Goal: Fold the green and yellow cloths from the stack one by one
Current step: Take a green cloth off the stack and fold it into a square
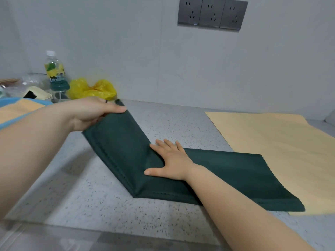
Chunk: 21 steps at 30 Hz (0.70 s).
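A dark green cloth (235,176), folded into a long strip, lies on the speckled counter (81,187). My right hand (172,160) lies flat on its middle with fingers spread. My left hand (90,113) pinches the strip's left end and holds it lifted off the counter, so the strip bends upward at my right hand. A yellow cloth (282,149) lies spread flat at the right; the green strip's right end overlaps its near edge. Another yellow cloth (16,109) rests on something blue at the far left.
A plastic bottle (55,73) and a crumpled yellow bag (92,89) stand at the back left by the wall, with other small items beside them. Three wall sockets (212,14) are above. The counter's front edge runs along the bottom.
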Available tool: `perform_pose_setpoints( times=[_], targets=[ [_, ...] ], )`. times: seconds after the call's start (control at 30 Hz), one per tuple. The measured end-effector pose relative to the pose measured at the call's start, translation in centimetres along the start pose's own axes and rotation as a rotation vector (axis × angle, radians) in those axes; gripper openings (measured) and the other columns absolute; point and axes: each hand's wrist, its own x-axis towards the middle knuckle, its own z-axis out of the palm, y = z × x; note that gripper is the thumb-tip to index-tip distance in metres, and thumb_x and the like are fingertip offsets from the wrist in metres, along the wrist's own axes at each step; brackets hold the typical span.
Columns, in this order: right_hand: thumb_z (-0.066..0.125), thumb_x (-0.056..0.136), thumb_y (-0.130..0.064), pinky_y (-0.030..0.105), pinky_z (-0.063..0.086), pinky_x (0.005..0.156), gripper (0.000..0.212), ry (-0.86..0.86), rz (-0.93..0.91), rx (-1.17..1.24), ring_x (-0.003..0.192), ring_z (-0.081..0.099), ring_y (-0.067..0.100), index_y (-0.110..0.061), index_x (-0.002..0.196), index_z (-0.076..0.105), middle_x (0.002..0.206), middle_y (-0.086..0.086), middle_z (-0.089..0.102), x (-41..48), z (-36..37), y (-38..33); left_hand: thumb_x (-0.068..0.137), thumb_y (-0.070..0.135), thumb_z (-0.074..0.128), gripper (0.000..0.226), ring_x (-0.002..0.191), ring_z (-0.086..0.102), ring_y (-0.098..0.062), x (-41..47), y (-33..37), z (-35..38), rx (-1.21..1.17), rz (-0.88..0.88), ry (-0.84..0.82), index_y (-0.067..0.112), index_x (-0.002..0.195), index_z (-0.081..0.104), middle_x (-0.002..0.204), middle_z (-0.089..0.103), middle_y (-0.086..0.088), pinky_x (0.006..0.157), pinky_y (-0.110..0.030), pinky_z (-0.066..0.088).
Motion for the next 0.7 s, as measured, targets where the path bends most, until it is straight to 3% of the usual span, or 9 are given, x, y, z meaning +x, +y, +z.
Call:
perform_pose_setpoints(
  times=[0.07, 0.17, 0.27, 0.4, 0.53, 0.63, 0.7],
  targets=[
    [0.051, 0.081, -0.06, 0.035, -0.012, 0.113, 0.077, 0.133, 0.012, 0.07, 0.144, -0.001, 0.013, -0.03, 0.145, 0.019, 0.156, -0.007, 0.008, -0.9, -1.2, 0.5, 0.086, 0.025, 0.058, 0.021, 0.042, 0.062, -0.012, -0.1, 1.2, 2.0, 0.03, 0.045, 0.033, 0.006, 0.078, 0.058, 0.05, 0.066, -0.002, 0.037, -0.017, 0.046],
    [0.049, 0.087, -0.049, 0.035, 0.0, 0.115, 0.059, 0.234, 0.125, 0.03, 0.141, 0.015, 0.013, -0.025, 0.14, 0.034, 0.152, -0.005, 0.026, -3.1, -3.9, 3.0, 0.085, 0.025, 0.061, 0.022, 0.051, 0.059, -0.011, 0.5, 2.1, 4.9, 0.075, 0.144, 0.066, 0.013, 0.068, 0.054, 0.057, 0.062, -0.001, 0.049, -0.018, 0.046],
    [0.048, 0.09, -0.043, 0.033, 0.006, 0.113, 0.048, 0.208, 0.312, -0.084, 0.136, 0.027, 0.012, -0.023, 0.133, 0.044, 0.143, -0.007, 0.04, -6.6, -6.0, 7.2, 0.085, 0.024, 0.061, 0.033, 0.032, 0.045, -0.001, 1.8, 2.5, 8.4, 0.179, 0.221, 0.002, 0.017, 0.056, 0.046, 0.037, 0.049, 0.009, 0.034, -0.009, 0.034],
    [0.044, 0.092, -0.042, 0.033, 0.007, 0.113, 0.045, 0.147, 0.479, -0.12, 0.134, 0.03, 0.012, -0.025, 0.133, 0.042, 0.142, -0.007, 0.04, -10.9, -5.8, 11.1, 0.084, 0.025, 0.06, 0.036, 0.029, 0.045, -0.003, 3.6, 1.6, 14.2, 0.496, 0.259, -0.09, 0.016, 0.051, 0.046, 0.032, 0.049, 0.009, 0.036, -0.009, 0.036],
    [0.036, 0.096, -0.041, 0.03, 0.014, 0.113, 0.047, 0.164, 0.455, -0.107, 0.136, 0.025, 0.01, -0.023, 0.139, 0.036, 0.147, -0.008, 0.032, -11.8, -4.2, 12.6, 0.083, 0.026, 0.055, 0.035, 0.052, 0.045, -0.009, 4.6, -0.9, 18.7, 0.851, 0.273, -0.187, 0.017, 0.051, 0.044, 0.052, 0.05, 0.008, 0.054, -0.023, 0.035],
    [0.033, 0.096, -0.042, 0.033, 0.016, 0.114, 0.048, 0.15, 0.445, -0.113, 0.137, 0.024, 0.012, -0.023, 0.14, 0.033, 0.147, -0.007, 0.03, -11.5, -3.9, 13.0, 0.086, 0.032, 0.053, 0.037, 0.055, 0.038, -0.01, 5.2, -2.7, 19.5, 0.881, 0.272, -0.207, 0.018, 0.054, 0.039, 0.057, 0.041, 0.006, 0.054, -0.024, 0.03],
    [0.033, 0.096, -0.043, 0.032, 0.013, 0.115, 0.049, 0.154, 0.455, -0.109, 0.14, 0.019, 0.011, -0.024, 0.141, 0.031, 0.151, -0.008, 0.025, -11.5, -3.8, 13.2, 0.088, 0.043, 0.049, 0.039, 0.062, 0.045, -0.008, 5.0, -3.1, 19.3, 0.782, 0.285, -0.237, 0.022, 0.056, 0.049, 0.062, 0.047, 0.007, 0.061, -0.023, 0.036]
  ],
)
